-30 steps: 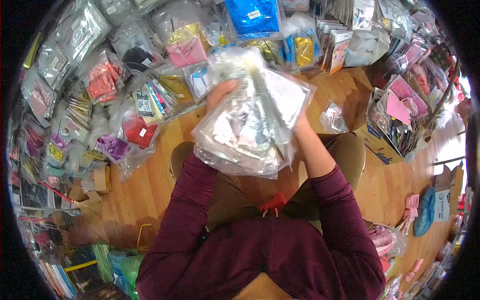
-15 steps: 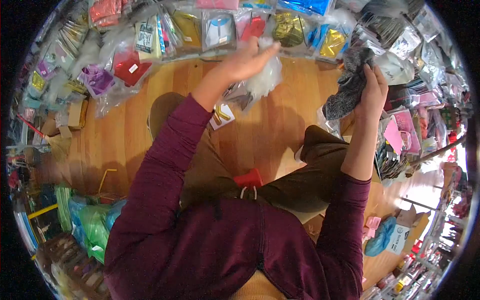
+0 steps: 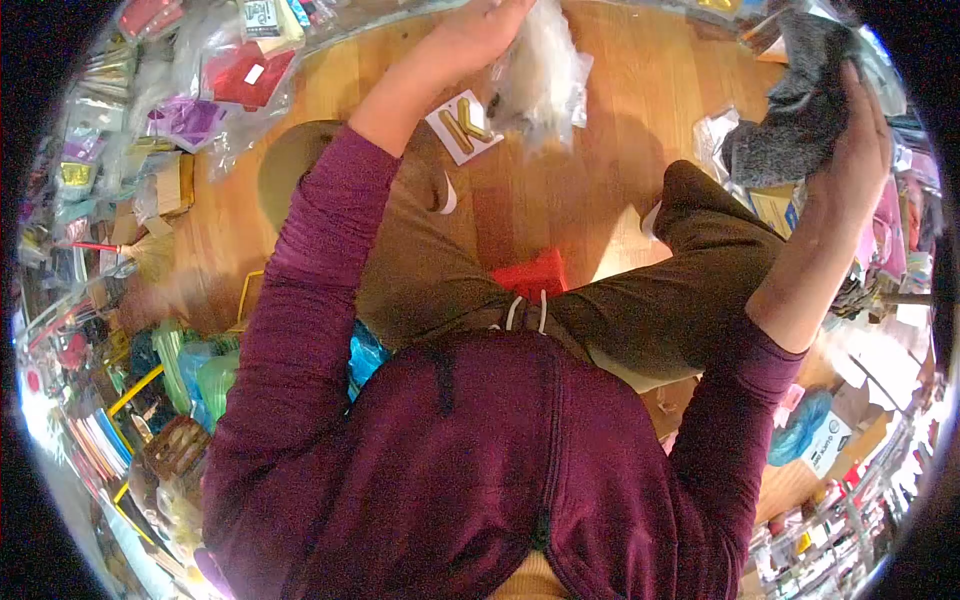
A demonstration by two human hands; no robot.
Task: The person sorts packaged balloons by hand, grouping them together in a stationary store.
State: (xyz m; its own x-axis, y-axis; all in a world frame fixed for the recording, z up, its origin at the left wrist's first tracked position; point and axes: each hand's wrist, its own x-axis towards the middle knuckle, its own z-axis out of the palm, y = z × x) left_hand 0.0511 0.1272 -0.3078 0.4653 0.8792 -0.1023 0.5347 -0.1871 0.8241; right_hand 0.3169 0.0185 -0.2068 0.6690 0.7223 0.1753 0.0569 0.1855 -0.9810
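Note:
My left hand (image 3: 487, 38) is at the top edge, its fingertips partly cut off. A crumpled, blurred clear plastic bag (image 3: 543, 75) hangs from it, closed in the fingers as far as I can see. At the upper right, my right hand (image 3: 858, 135) grips a dark grey knitted cloth (image 3: 790, 130), with the fingers along its right side. Below the plastic bag, a white card with a gold letter K (image 3: 463, 127) lies on the wooden floor.
Plastic-wrapped packets, among them a red packet (image 3: 250, 75) and a purple packet (image 3: 195, 122), line the left side. A red object (image 3: 532, 272) lies between my legs. Green and blue bags (image 3: 200, 370) sit at lower left, and an open carton (image 3: 845, 430) stands at lower right.
The view has tilted down, so floor and packets sit higher in it. My right hand with the grey cloth has shifted right; my left hand and the plastic bag appear nearer the top edge.

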